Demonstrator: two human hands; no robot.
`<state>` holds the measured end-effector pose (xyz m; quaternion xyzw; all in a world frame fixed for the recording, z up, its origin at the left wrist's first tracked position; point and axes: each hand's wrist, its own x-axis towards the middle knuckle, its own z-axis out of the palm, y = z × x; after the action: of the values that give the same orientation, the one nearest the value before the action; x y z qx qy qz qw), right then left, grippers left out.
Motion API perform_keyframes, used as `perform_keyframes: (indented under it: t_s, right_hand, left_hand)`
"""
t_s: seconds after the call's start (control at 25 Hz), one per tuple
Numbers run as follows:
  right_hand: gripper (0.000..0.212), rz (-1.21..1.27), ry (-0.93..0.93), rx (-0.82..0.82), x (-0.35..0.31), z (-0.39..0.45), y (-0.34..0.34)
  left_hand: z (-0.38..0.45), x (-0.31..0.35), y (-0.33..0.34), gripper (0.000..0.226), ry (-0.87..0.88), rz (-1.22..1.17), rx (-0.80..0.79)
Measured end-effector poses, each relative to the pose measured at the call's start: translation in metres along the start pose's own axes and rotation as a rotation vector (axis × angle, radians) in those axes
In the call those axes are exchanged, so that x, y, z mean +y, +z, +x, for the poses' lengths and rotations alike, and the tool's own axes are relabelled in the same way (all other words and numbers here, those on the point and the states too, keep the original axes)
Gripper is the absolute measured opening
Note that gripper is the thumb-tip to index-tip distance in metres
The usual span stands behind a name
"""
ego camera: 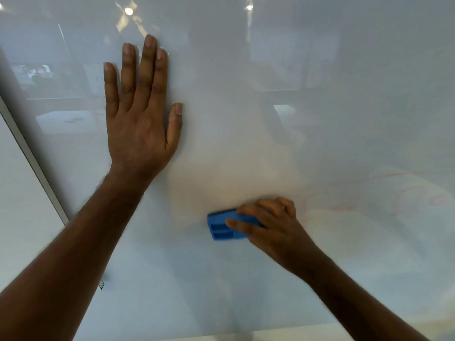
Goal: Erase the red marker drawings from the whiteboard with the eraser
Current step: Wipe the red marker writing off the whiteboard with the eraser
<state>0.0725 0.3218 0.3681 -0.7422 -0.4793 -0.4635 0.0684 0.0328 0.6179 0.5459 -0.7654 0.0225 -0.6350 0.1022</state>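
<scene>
Glossy whiteboard point(270, 107) fills the view, its metal frame point(32, 156) running down the left. Left hand point(140, 124) lies flat on it, fingers spread and holding nothing. Right hand point(268, 225) grips the blue eraser point(221, 226) against the board, lower centre. Faint red marker traces point(344, 205) remain just right of it.

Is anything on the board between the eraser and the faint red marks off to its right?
Nothing visible. The right hand holds the eraser on the whiteboard; bare board lies between it and the red marks.
</scene>
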Motion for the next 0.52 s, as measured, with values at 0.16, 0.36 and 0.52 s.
perform_keyframes:
  t_s: [0.16,0.36,0.52]
  right_hand:
    - [0.056,-0.060,-0.080,-0.101,0.024,-0.052,-0.005]
    - [0.061,-0.062,0.140,0.037,0.054,-0.020,-0.040]
    - [0.056,0.036,0.191,0.144,0.015,0.026,-0.016]
  left_hand:
    - [0.000,0.001,-0.001,0.066,0.005,-0.006,0.003]
    - [-0.002,0.001,-0.001,0.066,-0.001,-0.001,-0.001]
    - [-0.001,0.004,-0.001,0.066,-0.005,-0.025,0.005]
